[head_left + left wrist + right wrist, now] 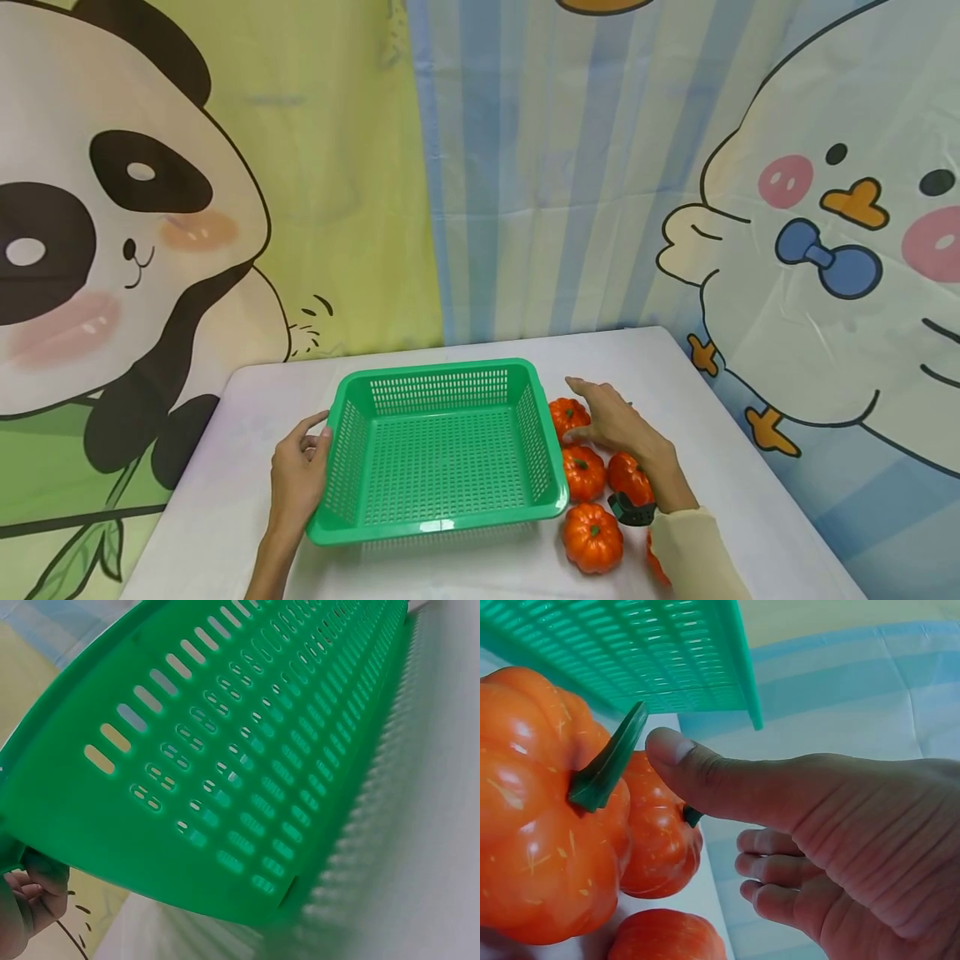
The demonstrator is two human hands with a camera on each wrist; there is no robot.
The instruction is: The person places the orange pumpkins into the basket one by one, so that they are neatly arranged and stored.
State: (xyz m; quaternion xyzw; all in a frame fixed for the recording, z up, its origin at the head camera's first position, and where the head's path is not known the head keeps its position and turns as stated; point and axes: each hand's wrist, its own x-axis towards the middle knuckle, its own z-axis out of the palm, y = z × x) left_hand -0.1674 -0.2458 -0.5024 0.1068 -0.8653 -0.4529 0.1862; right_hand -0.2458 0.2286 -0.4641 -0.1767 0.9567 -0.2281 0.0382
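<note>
A green plastic basket [438,467] with slotted walls stands in the middle of the table, its inside bare. At its left side, my left hand [297,475] holds the rim, fingers curled at the edge; the left wrist view shows these fingers [43,889] by the basket's corner. My right hand [618,421] is beyond the right wall, over the far orange pumpkin [567,417]. Thumb and fingers are apart there, and the right wrist view shows nothing between them. Nearer me lie more pumpkins with green stems, one [583,473] beside the basket and another [592,537] in front.
Another pumpkin [628,478] lies under the right wrist, and one more [657,560] is partly hidden by the sleeve. The white table [247,425] ends at a cartoon-printed curtain [510,167] behind. A dark band [632,509] circles the right wrist.
</note>
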